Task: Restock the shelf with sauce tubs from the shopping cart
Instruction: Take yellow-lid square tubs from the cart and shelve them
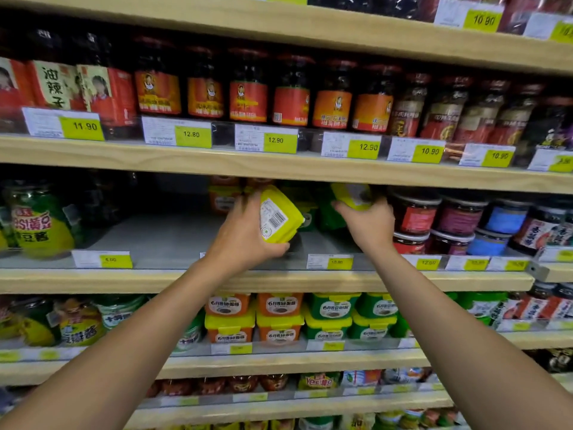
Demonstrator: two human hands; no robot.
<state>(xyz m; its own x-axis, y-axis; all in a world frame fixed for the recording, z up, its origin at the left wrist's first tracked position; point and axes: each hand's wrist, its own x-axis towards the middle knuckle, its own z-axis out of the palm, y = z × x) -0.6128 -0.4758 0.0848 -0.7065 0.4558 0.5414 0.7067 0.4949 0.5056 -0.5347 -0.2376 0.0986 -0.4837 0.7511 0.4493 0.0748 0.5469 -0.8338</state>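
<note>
Both my hands reach into the middle shelf [173, 237]. My left hand [245, 237] grips a yellow-lidded sauce tub [279, 215], tilted on its side so its barcode label faces me, just above the shelf floor. My right hand [369, 225] holds a second yellow-lidded tub [353, 195] higher up, close under the shelf board above. Behind them, deep in the shelf, stand orange tubs [221, 198] and green tubs [328, 215]. The shopping cart is out of view.
Dark jars [415, 215] and blue-labelled jars [505, 218] fill the shelf to the right. Green-and-yellow jars [40, 221] stand at the left. Stacked orange tubs [229, 318] and green tubs [331, 318] line the shelf below. Red-labelled jars [248, 94] fill the shelf above.
</note>
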